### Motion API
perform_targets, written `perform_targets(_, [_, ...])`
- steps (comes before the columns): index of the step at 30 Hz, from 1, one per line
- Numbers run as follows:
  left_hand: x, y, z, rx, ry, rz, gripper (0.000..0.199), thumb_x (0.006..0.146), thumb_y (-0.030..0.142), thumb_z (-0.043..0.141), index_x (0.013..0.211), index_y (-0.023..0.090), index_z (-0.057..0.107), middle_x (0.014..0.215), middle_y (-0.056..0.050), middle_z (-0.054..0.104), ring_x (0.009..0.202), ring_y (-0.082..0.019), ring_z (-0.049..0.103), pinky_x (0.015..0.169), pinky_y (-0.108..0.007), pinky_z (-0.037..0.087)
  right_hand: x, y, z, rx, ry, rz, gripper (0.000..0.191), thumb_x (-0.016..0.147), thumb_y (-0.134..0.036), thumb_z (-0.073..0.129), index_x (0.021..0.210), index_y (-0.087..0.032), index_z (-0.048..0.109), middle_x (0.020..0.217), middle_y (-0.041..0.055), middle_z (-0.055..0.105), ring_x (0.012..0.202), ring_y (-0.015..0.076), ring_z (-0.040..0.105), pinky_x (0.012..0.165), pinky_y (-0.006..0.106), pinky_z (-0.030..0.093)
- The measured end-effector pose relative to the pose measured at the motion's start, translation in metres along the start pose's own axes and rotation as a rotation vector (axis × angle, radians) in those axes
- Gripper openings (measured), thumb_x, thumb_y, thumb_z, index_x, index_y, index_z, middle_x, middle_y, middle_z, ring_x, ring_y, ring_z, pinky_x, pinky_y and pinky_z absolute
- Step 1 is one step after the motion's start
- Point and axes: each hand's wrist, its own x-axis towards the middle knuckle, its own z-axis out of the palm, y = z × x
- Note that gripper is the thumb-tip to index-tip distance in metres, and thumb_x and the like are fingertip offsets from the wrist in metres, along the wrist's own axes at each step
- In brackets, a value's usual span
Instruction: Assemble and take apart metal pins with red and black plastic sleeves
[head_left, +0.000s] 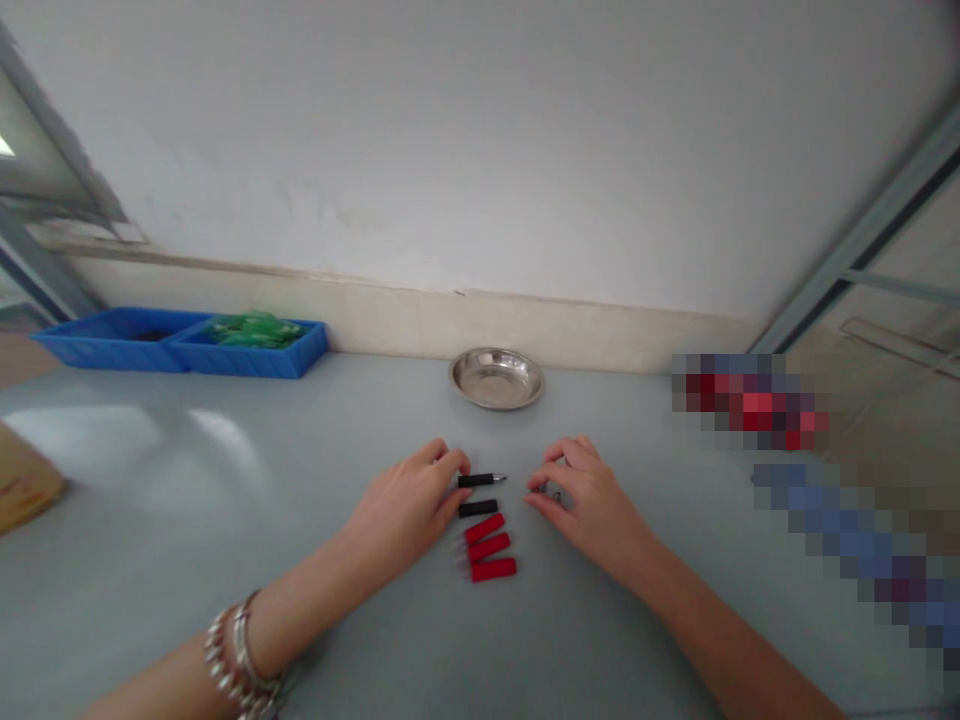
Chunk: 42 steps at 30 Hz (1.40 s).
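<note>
Left hand point(411, 495): thumb and forefinger are closing on the rear of a black tipped barrel point(480, 480), which is lying nearly level, its silver point facing the right hand; bracelets point(225, 650) are circling this wrist.

Right hand point(583, 487): thumb and fingertips are curling almost together, just across from that point, not touching it; small dark pieces point(556, 496) are showing between them, too small to name; whether the fingers are gripping one or merely framing it, one cannot tell.

Second black barrel point(478, 508): is lying on the table point(577, 640), just nearer the wearer than the first, its left end sitting beside the left thumb.

Red barrels, three: an upper one point(484, 528), a middle one point(488, 547), a lower one point(493, 570); all are resting in a loose stack below the black pair, pale ends pointing left.

Handling, as judgement: the tipped barrel is probably calling for a light pinch, well back, with the point standing free and level; the tiny pieces are likely rewarding fingertips working low, since a dropped one is risking a roll.

Surroundings: a metal dish point(495, 384) is standing near the wall; blue trays point(112, 350) are sitting far left, the right one holding green plastic point(255, 329).
</note>
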Motion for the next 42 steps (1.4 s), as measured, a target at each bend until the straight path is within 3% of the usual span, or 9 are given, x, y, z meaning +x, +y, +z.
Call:
perform_targets(3, [0.001,0.0,0.0,0.012,0.005,-0.016,0.021,0.087,0.025,0.043,0.104,0.02,0.054,0.098,-0.006,0.055,0.08,-0.021,0.06,0.072,-0.034,0.047,-0.001,0.001,0.001,-0.014,-0.003,-0.001,0.005,0.075,-0.013,0.064,0.078,-0.016,0.065,0.09,0.0083,0.056,0.087,0.0213,0.05,0.08,0.037,0.044])
perform_targets(11, [0.003,-0.004,0.003,0.014,-0.005,-0.027,0.019,0.086,0.025,0.045,0.1,0.022,0.057,0.094,-0.005,0.056,0.08,-0.02,0.06,0.07,-0.03,0.047,0.0,0.004,0.002,-0.045,-0.089,0.044,0.006,0.075,-0.011,0.063,0.076,-0.016,0.064,0.082,0.0059,0.057,0.084,0.0205,0.051,0.085,0.04,0.041])
perform_targets(26, [0.003,-0.005,0.005,-0.021,0.057,-0.031,0.021,0.088,0.027,0.042,0.098,0.018,0.058,0.096,-0.007,0.053,0.079,-0.02,0.059,0.074,-0.034,0.047,-0.001,0.009,0.002,-0.057,-0.113,0.125,0.012,0.077,-0.005,0.057,0.076,-0.016,0.063,0.077,0.0051,0.054,0.082,0.0201,0.05,0.077,0.034,0.043])
perform_targets(32, [-0.001,0.002,0.004,-0.133,0.187,0.134,0.018,0.09,0.025,0.041,0.099,0.018,0.055,0.101,-0.006,0.052,0.079,-0.017,0.057,0.074,-0.031,0.047,0.003,-0.002,-0.004,0.112,0.038,0.099,0.016,0.084,-0.027,0.057,0.092,-0.015,0.061,0.084,0.0066,0.055,0.085,0.0203,0.049,0.078,0.035,0.041])
perform_targets(36, [-0.003,0.005,0.006,-0.197,0.245,0.25,0.016,0.09,0.024,0.041,0.097,0.018,0.054,0.099,-0.005,0.054,0.071,-0.014,0.055,0.065,-0.027,0.047,0.003,-0.006,-0.004,0.191,0.045,0.074,0.024,0.09,-0.034,0.046,0.083,-0.016,0.06,0.075,0.0045,0.056,0.078,0.0184,0.048,0.074,0.033,0.038])
perform_targets(42, [-0.005,0.006,0.007,-0.215,0.26,0.304,0.014,0.09,0.02,0.042,0.096,0.017,0.054,0.091,-0.004,0.058,0.072,-0.014,0.057,0.066,-0.026,0.046,0.005,-0.007,-0.003,0.336,0.056,0.058,0.041,0.091,-0.043,0.037,0.063,-0.017,0.052,0.063,0.0018,0.051,0.068,0.0153,0.047,0.068,0.029,0.037])
